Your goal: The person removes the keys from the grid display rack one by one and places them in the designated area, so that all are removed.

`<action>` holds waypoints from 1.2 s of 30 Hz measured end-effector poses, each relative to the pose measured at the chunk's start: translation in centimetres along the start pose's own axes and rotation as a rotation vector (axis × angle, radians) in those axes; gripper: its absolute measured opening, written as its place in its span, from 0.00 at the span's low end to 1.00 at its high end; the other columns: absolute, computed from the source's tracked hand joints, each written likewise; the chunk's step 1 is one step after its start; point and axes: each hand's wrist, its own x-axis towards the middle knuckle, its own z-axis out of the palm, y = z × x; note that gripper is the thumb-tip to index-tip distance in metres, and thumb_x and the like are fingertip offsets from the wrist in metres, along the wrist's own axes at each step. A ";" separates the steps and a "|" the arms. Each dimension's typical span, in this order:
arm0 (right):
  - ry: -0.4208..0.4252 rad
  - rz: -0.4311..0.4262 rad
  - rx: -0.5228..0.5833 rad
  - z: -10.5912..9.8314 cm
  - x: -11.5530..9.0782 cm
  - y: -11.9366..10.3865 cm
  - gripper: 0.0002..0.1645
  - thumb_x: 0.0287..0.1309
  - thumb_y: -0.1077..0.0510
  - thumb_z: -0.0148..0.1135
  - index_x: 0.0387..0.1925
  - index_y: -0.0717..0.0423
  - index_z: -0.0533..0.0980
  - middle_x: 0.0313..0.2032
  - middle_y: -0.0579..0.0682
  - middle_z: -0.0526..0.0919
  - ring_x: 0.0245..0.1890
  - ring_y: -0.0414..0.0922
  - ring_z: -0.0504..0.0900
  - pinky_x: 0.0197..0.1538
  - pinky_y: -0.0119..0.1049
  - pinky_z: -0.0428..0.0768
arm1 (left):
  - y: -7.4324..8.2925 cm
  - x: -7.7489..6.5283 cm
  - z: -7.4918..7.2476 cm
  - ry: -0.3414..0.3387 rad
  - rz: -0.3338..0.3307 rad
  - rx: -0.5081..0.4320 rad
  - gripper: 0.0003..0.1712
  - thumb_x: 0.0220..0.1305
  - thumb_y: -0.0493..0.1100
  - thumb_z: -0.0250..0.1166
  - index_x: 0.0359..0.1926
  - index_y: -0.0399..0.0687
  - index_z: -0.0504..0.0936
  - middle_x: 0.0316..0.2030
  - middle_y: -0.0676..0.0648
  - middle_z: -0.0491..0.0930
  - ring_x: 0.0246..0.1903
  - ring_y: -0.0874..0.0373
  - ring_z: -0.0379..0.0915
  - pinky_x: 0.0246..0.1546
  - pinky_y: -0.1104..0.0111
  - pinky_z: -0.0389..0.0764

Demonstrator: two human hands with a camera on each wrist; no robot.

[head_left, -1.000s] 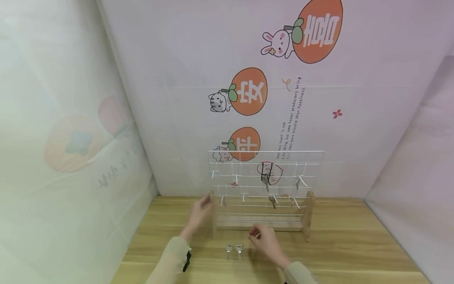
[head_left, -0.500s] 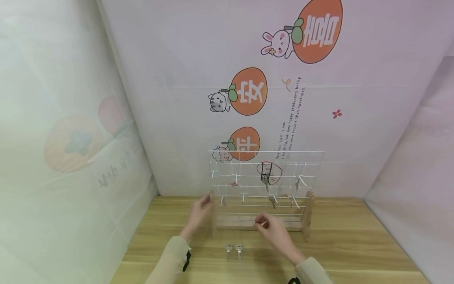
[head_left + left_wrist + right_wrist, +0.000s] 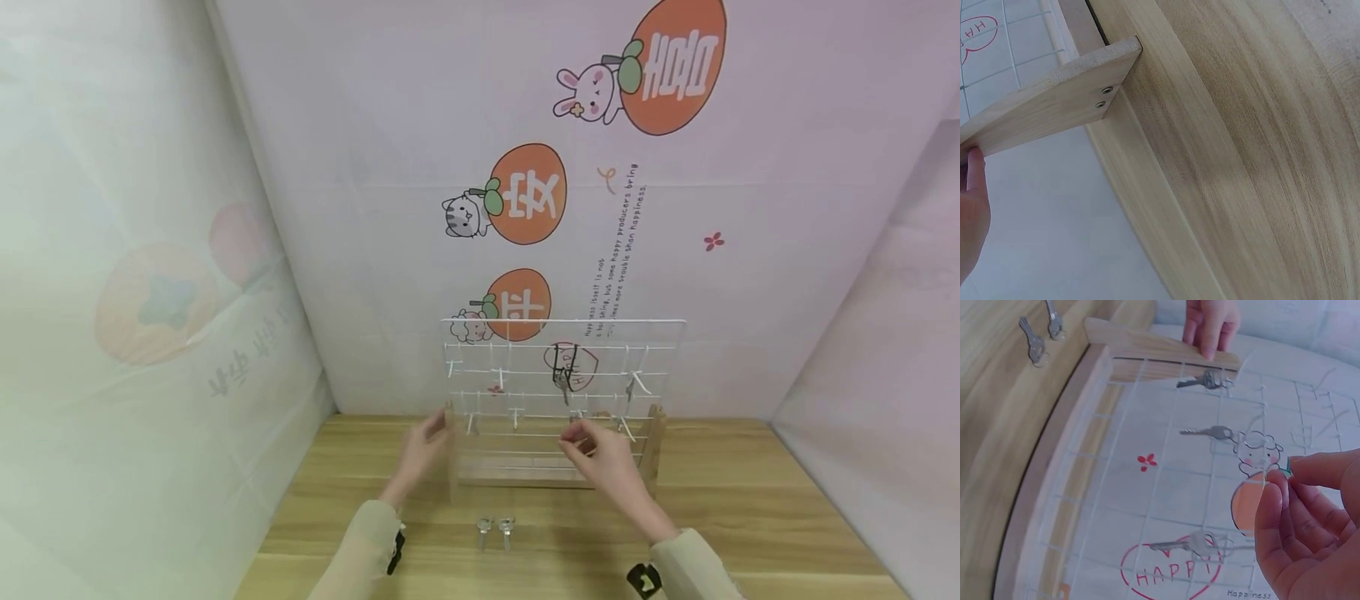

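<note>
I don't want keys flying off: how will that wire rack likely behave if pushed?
The wire rack is likely stiff: it looks straight, set in a wooden stand. With the left hand gripping one upright, it probably won't slide or tip easily. The hanging keys would probably swing, as they seem held only at one end.

A small booth (image 3: pixel 150 125): white sheeting (image 3: pixel 375 275) (cartoon animals (image 3: pixel 461 217) on the far side) surrounds a wood-grain worktop (image 3: pixel 750 500).
</note>
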 end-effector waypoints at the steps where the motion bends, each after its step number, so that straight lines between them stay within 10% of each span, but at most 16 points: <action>1: 0.004 -0.004 0.000 -0.3 0.2 0.0 0.07 0.53 0.66 0.71 0.32 0.54 0.80 0.29 0.49 0.87 0.24 0.35 0.82 0.26 0.22 0.82 | 0.0 0.0 0.0 -0.001 -0.002 -0.002 0.30 0.68 0.39 0.62 0.68 0.34 0.67 0.63 0.32 0.75 0.62 0.39 0.74 0.63 0.52 0.79; 36: 0.155 -0.038 -0.051 -1.6 5.7 -0.8 0.13 0.55 0.70 0.67 0.43 0.62 0.78 0.39 0.59 0.88 0.28 0.48 0.87 0.31 0.30 0.87 | -0.1 0.0 -0.2 -0.016 0.005 -0.034 0.31 0.69 0.41 0.62 0.68 0.33 0.67 0.62 0.32 0.75 0.61 0.38 0.75 0.61 0.53 0.80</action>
